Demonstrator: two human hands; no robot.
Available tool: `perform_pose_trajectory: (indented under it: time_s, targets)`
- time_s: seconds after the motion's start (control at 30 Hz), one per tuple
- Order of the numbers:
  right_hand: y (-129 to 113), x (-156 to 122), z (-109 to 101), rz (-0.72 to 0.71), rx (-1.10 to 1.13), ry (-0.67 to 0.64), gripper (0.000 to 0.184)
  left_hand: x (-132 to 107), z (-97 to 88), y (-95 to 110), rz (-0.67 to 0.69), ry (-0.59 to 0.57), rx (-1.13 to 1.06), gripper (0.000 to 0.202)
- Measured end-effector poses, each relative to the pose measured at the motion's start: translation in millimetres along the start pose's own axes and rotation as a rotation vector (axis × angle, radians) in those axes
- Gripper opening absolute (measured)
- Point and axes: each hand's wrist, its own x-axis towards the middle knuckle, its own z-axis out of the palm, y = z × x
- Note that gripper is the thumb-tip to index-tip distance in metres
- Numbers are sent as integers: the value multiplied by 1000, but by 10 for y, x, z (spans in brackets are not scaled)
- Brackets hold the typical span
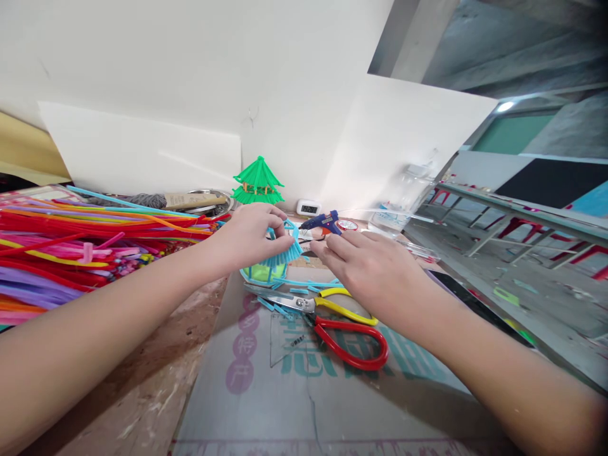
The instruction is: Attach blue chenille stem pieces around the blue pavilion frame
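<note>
My left hand (259, 234) is closed around a light-blue pipe-cleaner piece (285, 250) with a fringe of short parallel strips. Below it sits a light-blue frame with a lime-green filling (263, 272). To the right, my right hand (365, 263) has its fingers curled and drawn together; whatever they may hold is hidden. Just beyond that hand is a blue glue gun (325, 221), nozzle to the left, with a clear stick out of its back. Scissors (351, 342) with one red and one yellow handle lie below the hands, among cut light-blue pipe-cleaner bits (280, 309).
Colourful pipe cleaners (52, 253) are heaped at the left. A green tiered pipe-cleaner roof (259, 180) stands at the back, near a small white digital clock (308, 208). A grey printed board (247, 418) covers the work surface. A dark flat device (475, 304) lies at the right edge.
</note>
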Motion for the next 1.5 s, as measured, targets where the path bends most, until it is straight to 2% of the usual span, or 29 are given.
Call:
perform_pose_trajectory:
  time_s: [0.17,0.3,0.4,0.53,0.63,0.73,0.87,1.0,1.13,1.23,1.43,1.5]
  targets:
    - [17,-19,-63,49,21,0,34,4,-22,-16,11,-11,-4,30]
    - [106,-22,-70,189,104,61,36,22,-26,-100,46,-18,-11,30]
    - [204,-9,40,294,205,23,37,42,-7,-190,79,0,0,34]
    - [312,11,239,357,255,-59,35,60,-25,-250,98,3,32,37]
    - [336,13,271,369,290,-28,34,45,-112,-174,95,77,12,37]
    - [296,5,188,303,333,110,34,-4,-209,8,124,148,-46,33]
    - [198,-6,59,186,268,285,32,-80,-258,246,138,109,-150,27]
    - [180,-11,19,179,225,321,32,-94,-283,294,166,115,-168,25]
    - [287,-14,74,299,292,240,34,-47,-360,176,154,134,-103,43]
    - [402,-15,211,390,341,99,35,-16,-438,51,122,58,-54,51]
    - [526,-38,756,446,484,-214,33,-52,-626,-58,34,-231,-135,30]
    - [512,-61,958,498,519,-322,33,-63,-670,-62,43,-262,-129,33]
